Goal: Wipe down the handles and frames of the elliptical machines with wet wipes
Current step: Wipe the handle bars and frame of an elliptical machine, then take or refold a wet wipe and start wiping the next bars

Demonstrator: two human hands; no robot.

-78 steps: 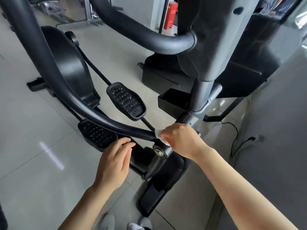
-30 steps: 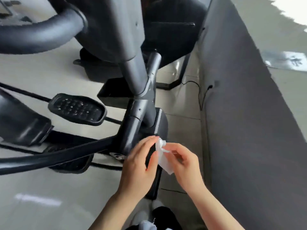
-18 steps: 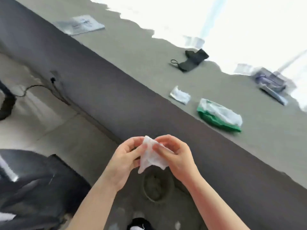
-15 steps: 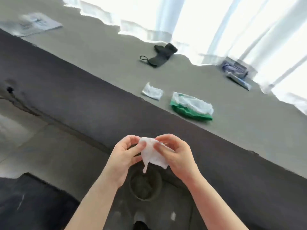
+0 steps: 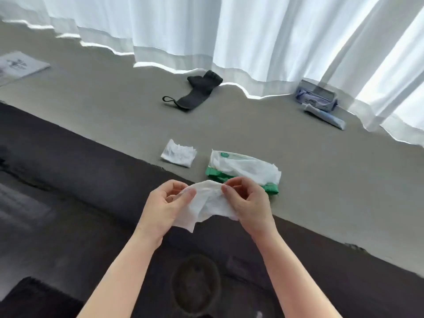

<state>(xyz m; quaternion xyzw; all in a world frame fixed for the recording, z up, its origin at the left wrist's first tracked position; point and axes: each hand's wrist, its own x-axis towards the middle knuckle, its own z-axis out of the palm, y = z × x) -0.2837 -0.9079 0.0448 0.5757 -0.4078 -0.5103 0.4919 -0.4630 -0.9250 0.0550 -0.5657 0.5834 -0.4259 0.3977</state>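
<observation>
At the frame's centre the left hand [image 5: 165, 206] and right hand [image 5: 247, 204] pinch a damp wet wipe [image 5: 207, 206] stretched between them, which may tear, or perhaps slip toward the blurred round bin [image 5: 195, 284] below

Wipe [image 5: 207, 206]: thin white cloth, soft, crumpled. Pack [image 5: 243, 172]: glossy green-white plastic film. Spare wipe [image 5: 179, 153]: creased, matt. Ledge [image 5: 114, 106]: grey, matt, smooth. Curtain [image 5: 229, 31]: sheer white cloth. Pouch [image 5: 197, 92]: black matt cloth.
</observation>
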